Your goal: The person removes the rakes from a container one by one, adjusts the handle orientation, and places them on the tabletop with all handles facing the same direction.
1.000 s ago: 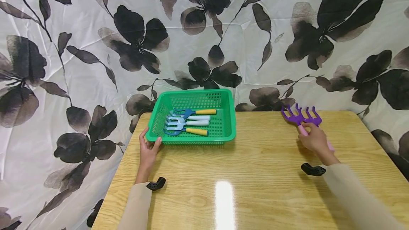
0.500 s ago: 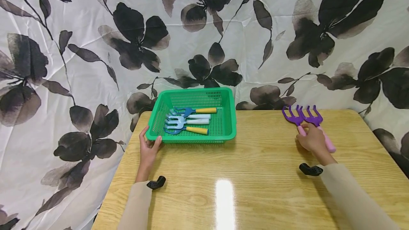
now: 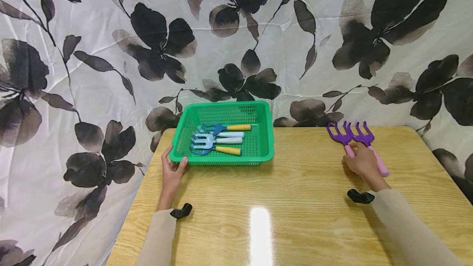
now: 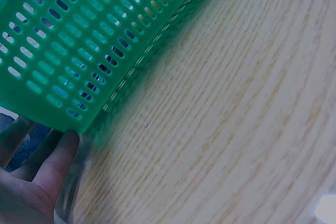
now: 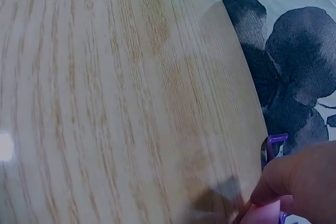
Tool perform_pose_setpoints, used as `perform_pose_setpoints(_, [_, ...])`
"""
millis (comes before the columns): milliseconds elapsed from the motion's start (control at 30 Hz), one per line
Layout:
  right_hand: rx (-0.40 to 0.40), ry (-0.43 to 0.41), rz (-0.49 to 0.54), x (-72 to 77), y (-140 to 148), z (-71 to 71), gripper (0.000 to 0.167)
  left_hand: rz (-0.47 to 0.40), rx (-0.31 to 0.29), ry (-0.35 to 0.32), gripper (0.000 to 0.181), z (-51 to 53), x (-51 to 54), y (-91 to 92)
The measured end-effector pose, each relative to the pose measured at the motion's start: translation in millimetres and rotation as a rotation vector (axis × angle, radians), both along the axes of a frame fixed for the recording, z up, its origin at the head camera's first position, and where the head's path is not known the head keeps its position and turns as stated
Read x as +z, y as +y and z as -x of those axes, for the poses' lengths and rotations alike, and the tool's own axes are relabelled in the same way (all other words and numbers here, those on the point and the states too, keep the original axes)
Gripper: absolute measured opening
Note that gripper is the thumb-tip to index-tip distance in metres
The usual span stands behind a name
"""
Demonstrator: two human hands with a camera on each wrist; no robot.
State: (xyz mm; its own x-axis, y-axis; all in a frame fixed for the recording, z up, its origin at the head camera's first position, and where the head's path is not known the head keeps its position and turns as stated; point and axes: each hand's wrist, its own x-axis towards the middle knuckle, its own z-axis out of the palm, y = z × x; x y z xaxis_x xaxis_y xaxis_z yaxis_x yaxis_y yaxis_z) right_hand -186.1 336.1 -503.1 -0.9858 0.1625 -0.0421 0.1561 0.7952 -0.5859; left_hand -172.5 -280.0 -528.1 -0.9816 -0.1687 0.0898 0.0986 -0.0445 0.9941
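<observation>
In the head view my left hand (image 3: 172,177) holds the front left corner of a green plastic basket (image 3: 221,160); its thumb lies against the front wall. The left wrist view shows the thumb (image 4: 58,163) touching the basket's corner (image 4: 68,121). Several hand rakes (image 3: 208,140) with yellow or white handles lie inside. At the table's right, my right hand (image 3: 362,162) grips the pink handle of a purple hand rake (image 3: 340,136). A second purple hand rake (image 3: 377,161) lies close beside it, pink handle partly hidden behind the hand. Their tines point to the back edge.
A light wooden table (image 3: 295,200) carries everything, its back edge meeting a white cloth (image 3: 288,52) with dark flower print. Bare wood separates the basket from the two purple rakes. A bright light reflection (image 3: 260,233) shows near the front.
The gripped purple rake has turned and lowered so the two rakes lie side by side rather than overlapping. The right hand shifted slightly; the left hand and basket stay put.
</observation>
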Motion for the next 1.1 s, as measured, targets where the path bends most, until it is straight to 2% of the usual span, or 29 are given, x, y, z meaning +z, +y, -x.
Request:
perform_pose_setpoints(133, [0.018,-0.009,-0.005,5.2,0,2.4,0.067,-0.005,0.010,0.014,0.072,-0.3,1.1,2.0])
perform_pose_setpoints(333, [0.144,0.062,-0.027,25.4,-1,12.8,0.075,-0.011,0.002,0.008,0.073,-1.1,0.3,2.6])
perform_pose_setpoints(367, [0.168,0.072,-0.024,29.2,-1,14.6,0.077,-0.017,-0.004,-0.002,0.073,-2.2,2.8,3.2])
perform_pose_setpoints(533, [0.247,0.102,-0.042,44.4,-7,28.0,0.083,-0.012,-0.003,-0.005,0.074,-1.7,-1.2,1.7])
perform_pose_setpoints(600, [0.276,0.106,-0.049,53.5,-11,33.5,0.085,0.002,0.000,0.002,0.073,0.1,-5.5,0.4])
perform_pose_setpoints(800, [0.392,0.081,-0.049,86.0,-30,54.0,0.089,-0.001,-0.001,-0.013,0.075,2.2,-5.2,-0.8])
perform_pose_setpoints(933, [0.452,0.089,-0.025,102.7,-47,69.2,0.089,-0.010,-0.003,-0.025,0.076,1.7,-1.6,-0.1])
perform_pose_setpoints(1100, [0.554,0.113,0.031,117.8,-73,86.4,0.081,-0.012,-0.011,-0.030,0.078,-5.1,14.0,5.0])
